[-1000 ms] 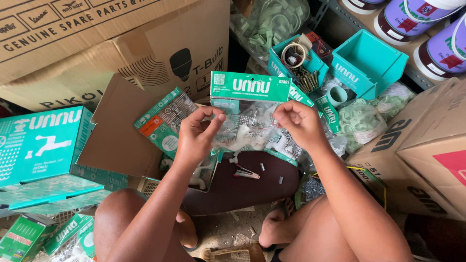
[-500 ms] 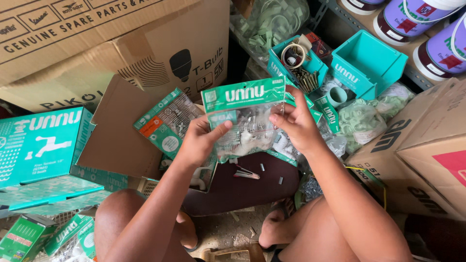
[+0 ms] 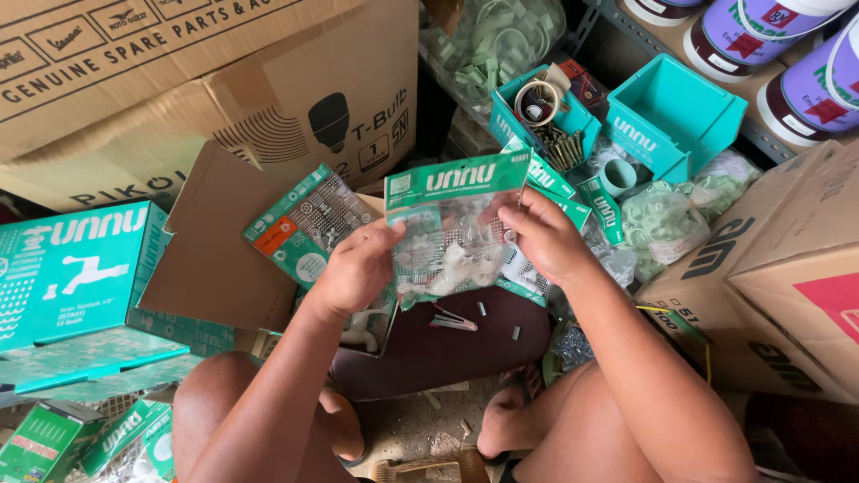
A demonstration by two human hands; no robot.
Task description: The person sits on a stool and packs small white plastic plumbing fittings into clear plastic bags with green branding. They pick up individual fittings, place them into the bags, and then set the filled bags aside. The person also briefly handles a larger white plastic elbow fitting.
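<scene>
Both hands hold up a clear plastic packet [image 3: 452,234] with a green header card and white parts inside. My left hand [image 3: 356,267] pinches its left edge. My right hand [image 3: 543,236] grips its right side. Under the packet lies a dark maroon board [image 3: 447,344] with a small pink-handled tool [image 3: 454,320] and a few loose small pieces on it. More green-carded packets [image 3: 307,224] lie just beyond my hands.
Large cardboard boxes [image 3: 215,98] stand at the back left and cartons [image 3: 787,268] at the right. Teal boxes [image 3: 72,268] stack at the left. Teal bins [image 3: 673,116] with screws and rings, bags of pale green clips [image 3: 667,219] and purple paint cans [image 3: 805,72] sit at the back right.
The packet has dropped a little lower and tilted toward me, and both hands have shifted from its top corners to its sides.
</scene>
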